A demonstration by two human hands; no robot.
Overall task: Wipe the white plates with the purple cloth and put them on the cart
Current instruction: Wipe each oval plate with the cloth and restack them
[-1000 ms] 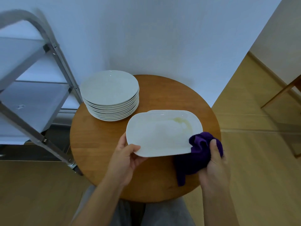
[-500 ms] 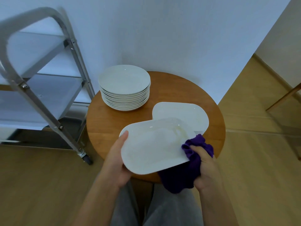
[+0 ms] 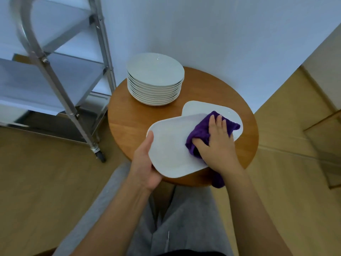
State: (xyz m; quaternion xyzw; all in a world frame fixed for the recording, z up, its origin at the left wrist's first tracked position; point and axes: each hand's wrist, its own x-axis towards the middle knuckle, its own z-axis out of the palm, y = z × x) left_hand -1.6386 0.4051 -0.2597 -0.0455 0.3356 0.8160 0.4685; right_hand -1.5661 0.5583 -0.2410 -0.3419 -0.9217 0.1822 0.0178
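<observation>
Plate stack [image 3: 155, 71] at table's [image 3: 129, 119] rear left; second plate [image 3: 201, 107] on table right, behind held plate [image 3: 171, 145]; cloth [image 3: 200, 129] on held plate; cart [image 3: 55, 74] left of table

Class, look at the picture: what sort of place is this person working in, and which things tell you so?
Probably a dining or service room: a stack of round plates on a round wooden table, with a metal cart alongside.

A home dining corner, I'd say: wooden round table [image 3: 129, 115] under my hands, steel cart [image 3: 60, 74] to my left, stacked plates [image 3: 155, 80] ahead.
</observation>
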